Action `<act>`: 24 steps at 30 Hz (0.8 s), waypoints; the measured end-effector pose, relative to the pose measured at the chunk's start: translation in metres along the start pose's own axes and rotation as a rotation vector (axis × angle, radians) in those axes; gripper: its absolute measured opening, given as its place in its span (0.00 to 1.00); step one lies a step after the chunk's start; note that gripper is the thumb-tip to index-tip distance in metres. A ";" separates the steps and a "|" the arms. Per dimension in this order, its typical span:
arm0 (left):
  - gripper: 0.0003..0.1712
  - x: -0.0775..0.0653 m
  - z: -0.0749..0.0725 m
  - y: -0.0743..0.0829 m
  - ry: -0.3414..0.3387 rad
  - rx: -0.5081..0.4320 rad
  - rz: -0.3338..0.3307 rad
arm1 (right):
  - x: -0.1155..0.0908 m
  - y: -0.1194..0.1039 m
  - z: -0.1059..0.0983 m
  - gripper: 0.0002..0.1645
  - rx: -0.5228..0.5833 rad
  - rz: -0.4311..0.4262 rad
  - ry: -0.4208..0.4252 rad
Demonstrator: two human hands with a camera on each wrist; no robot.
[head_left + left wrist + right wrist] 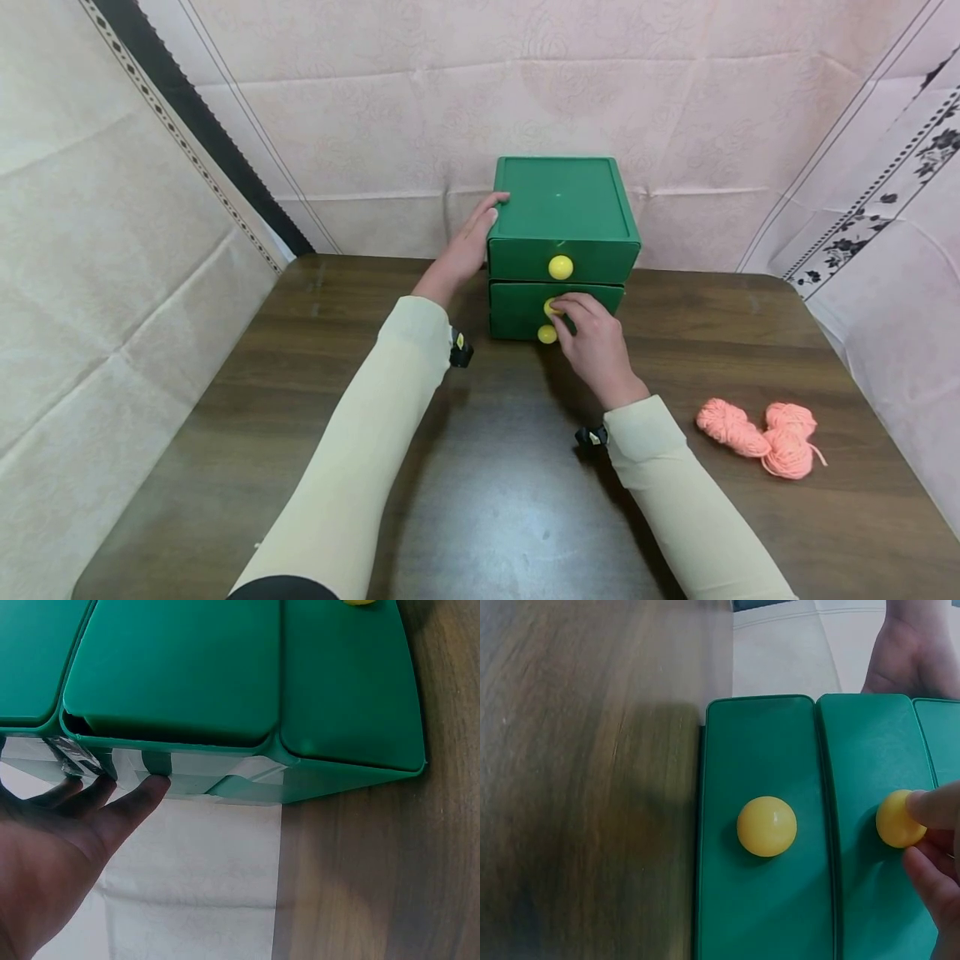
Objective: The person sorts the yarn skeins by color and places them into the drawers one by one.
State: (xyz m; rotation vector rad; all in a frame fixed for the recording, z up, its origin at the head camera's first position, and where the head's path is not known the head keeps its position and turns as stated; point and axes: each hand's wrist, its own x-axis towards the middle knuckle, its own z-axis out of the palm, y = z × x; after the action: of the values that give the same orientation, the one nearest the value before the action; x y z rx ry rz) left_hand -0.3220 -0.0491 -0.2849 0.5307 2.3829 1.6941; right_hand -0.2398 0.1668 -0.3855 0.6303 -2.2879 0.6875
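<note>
A green box of drawers [558, 196] with round yellow knobs stands at the back of the table. My left hand [467, 248] rests against its left side, one finger reaching the top edge. In the left wrist view, fingertips [154, 786] touch the taped side wall. With thumb and fingers, my right hand [596, 343] pinches the middle yellow knob [900, 819]. Above that hand the top knob [560, 267] is free, and the bottom knob [766, 826] shows just below. The middle drawer front [180, 667] has a narrow dark gap at one corner.
To the right on the brown wooden table [495, 500] lie bundles of pink yarn [787, 442]. A pale patterned cloth [480, 108] hangs behind the table and along its sides, close behind the box.
</note>
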 end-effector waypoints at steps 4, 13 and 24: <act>0.26 0.001 0.000 -0.002 -0.008 -0.008 0.009 | 0.002 0.003 0.001 0.10 0.001 0.001 0.000; 0.26 0.002 0.000 0.000 -0.008 -0.001 0.006 | 0.005 0.005 0.003 0.10 0.008 -0.002 0.000; 0.26 0.001 0.000 0.000 -0.003 0.020 0.002 | 0.004 0.007 0.007 0.10 0.031 0.018 0.006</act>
State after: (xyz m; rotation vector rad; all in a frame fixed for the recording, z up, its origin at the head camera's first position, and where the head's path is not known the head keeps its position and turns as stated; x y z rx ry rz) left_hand -0.3230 -0.0492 -0.2847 0.5387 2.4008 1.6704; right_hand -0.2501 0.1667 -0.3891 0.6221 -2.2838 0.7338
